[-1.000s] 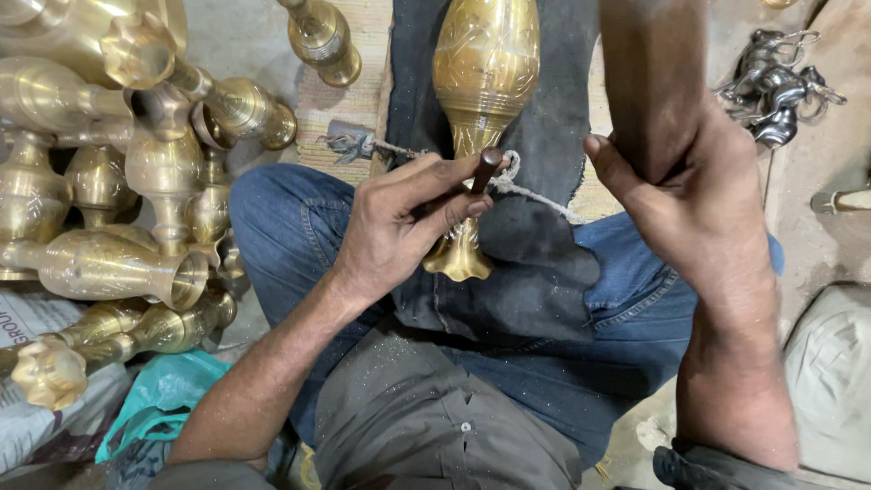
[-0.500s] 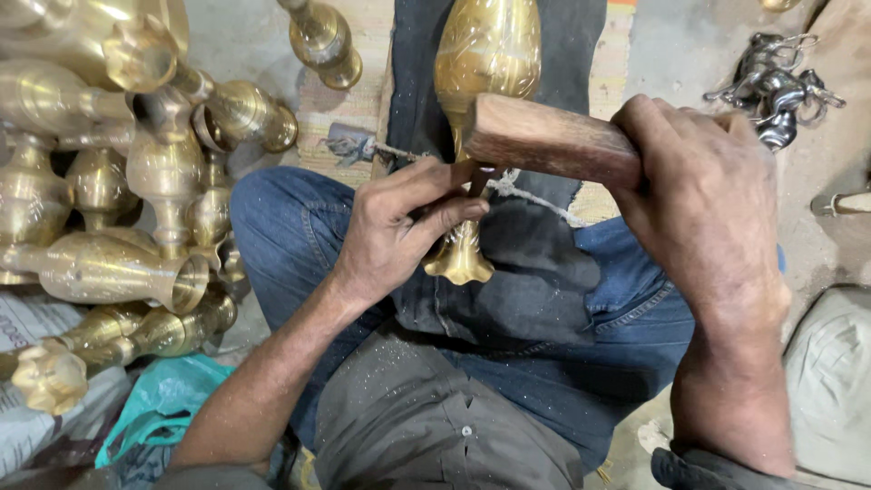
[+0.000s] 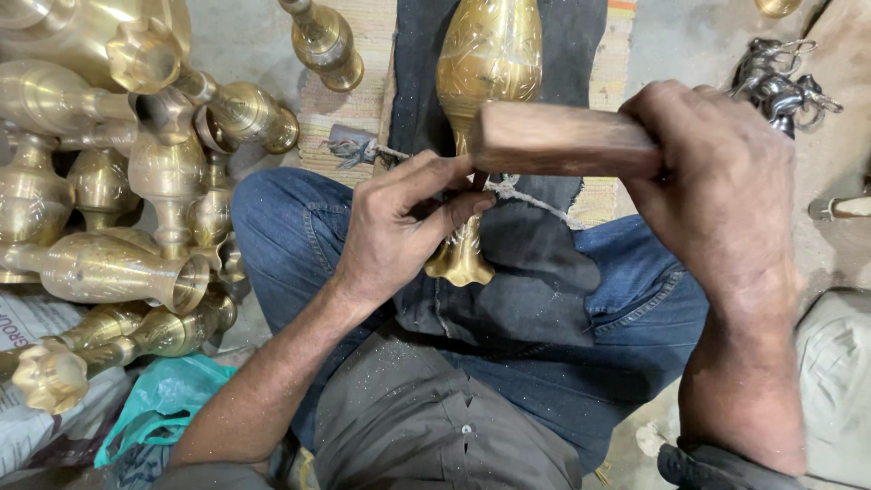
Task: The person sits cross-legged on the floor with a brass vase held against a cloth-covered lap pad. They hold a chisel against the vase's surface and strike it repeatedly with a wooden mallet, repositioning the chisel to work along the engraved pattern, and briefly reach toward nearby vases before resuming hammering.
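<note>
Nearest to us we see our grey shirt [image 3: 426, 426] and our blue jeans [image 3: 562, 363], legs crossed on the floor. On our lap lies a dark cloth [image 3: 526, 245] and on it a tall engraved brass vase [image 3: 490, 63], lying on its side with its flared foot toward us and its body pointing away. Our left hand [image 3: 399, 227] rests over the narrow stem of the vase, fingers curled and pressed together around a small tool whose tip we cannot make out, at a spot where a pale cord [image 3: 526, 195] crosses the stem. Our right hand [image 3: 717, 181] is closed tightly around a wooden mallet [image 3: 562, 138], whose blocky head sits just above the left fingertips, over the stem of the vase. To our left, near our knee, lies a teal plastic bag [image 3: 163, 399] beside folded newspaper [image 3: 36, 363], and past them a heap of plain brass vases [image 3: 118, 181] piled against each other, some upright and some lying down. Further out, one more brass piece [image 3: 322, 41] lies on a striped woven mat [image 3: 363, 100]. At the far right we see a cluster of dark metal tools [image 3: 780, 77] on the grey floor
</note>
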`<action>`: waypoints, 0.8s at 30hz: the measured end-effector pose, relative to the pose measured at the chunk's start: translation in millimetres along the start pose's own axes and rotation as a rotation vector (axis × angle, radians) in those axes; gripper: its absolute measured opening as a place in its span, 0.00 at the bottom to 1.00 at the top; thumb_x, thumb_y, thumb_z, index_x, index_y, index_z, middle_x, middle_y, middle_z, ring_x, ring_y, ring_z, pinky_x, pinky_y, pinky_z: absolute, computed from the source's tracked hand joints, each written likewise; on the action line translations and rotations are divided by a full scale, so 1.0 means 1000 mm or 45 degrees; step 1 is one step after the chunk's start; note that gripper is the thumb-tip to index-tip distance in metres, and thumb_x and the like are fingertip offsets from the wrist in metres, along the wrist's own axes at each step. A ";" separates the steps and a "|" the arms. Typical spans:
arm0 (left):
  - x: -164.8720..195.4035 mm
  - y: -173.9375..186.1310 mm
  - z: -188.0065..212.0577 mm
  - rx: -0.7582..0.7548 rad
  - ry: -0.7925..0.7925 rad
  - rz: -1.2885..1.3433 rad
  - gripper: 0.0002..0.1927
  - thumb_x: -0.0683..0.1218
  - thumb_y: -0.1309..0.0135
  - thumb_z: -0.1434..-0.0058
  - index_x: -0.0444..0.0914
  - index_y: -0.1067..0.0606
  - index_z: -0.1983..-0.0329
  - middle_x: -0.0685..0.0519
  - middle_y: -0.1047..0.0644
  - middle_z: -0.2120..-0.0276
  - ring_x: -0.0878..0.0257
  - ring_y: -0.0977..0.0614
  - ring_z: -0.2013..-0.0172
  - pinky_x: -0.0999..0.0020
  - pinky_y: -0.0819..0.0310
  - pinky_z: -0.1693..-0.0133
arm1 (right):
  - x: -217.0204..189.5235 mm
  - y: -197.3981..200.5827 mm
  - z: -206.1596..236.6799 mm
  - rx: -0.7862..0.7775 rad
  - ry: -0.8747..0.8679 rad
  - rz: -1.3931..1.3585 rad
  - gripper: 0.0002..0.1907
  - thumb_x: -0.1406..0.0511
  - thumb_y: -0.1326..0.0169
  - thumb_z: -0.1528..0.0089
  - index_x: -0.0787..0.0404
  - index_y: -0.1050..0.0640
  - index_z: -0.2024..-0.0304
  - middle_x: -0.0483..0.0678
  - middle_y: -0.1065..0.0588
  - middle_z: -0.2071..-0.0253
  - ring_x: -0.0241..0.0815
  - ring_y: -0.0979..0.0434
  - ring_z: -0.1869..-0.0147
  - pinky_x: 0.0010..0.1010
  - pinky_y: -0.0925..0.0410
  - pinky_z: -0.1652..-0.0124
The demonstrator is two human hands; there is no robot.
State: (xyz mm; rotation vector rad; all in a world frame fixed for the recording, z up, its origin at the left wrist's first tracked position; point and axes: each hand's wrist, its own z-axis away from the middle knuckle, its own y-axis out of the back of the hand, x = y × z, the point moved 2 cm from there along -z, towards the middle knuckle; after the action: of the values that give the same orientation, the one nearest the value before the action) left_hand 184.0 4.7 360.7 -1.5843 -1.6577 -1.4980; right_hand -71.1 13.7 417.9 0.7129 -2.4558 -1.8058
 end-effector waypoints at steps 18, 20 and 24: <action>-0.003 0.000 0.014 0.002 0.049 0.119 0.18 0.43 0.34 0.36 0.37 0.20 0.43 0.53 0.16 0.58 0.66 0.14 0.60 0.73 0.17 0.59 | 0.001 0.001 -0.001 0.030 -0.282 -0.322 0.15 0.68 0.34 0.38 0.67 0.28 0.58 0.55 0.26 0.70 0.51 0.21 0.65 0.39 0.30 0.65; -0.004 -0.001 0.015 -0.018 0.021 -0.016 0.19 0.43 0.33 0.37 0.38 0.20 0.43 0.54 0.16 0.61 0.67 0.14 0.63 0.73 0.19 0.62 | 0.000 0.001 0.000 0.054 -0.156 -0.279 0.14 0.71 0.35 0.39 0.67 0.26 0.56 0.56 0.25 0.67 0.53 0.21 0.63 0.40 0.30 0.64; -0.008 -0.002 0.010 -0.060 -0.007 0.237 0.19 0.42 0.38 0.32 0.37 0.24 0.38 0.51 0.17 0.51 0.65 0.13 0.53 0.72 0.13 0.53 | -0.004 0.001 0.001 0.105 -0.042 -0.195 0.14 0.72 0.34 0.39 0.68 0.26 0.56 0.56 0.24 0.67 0.54 0.21 0.63 0.40 0.30 0.64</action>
State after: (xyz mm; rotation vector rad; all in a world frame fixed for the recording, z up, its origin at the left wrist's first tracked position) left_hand 188.3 9.8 350.4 -1.7167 -1.4431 -1.4477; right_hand -67.8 16.6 419.8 0.9082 -2.5759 -1.7860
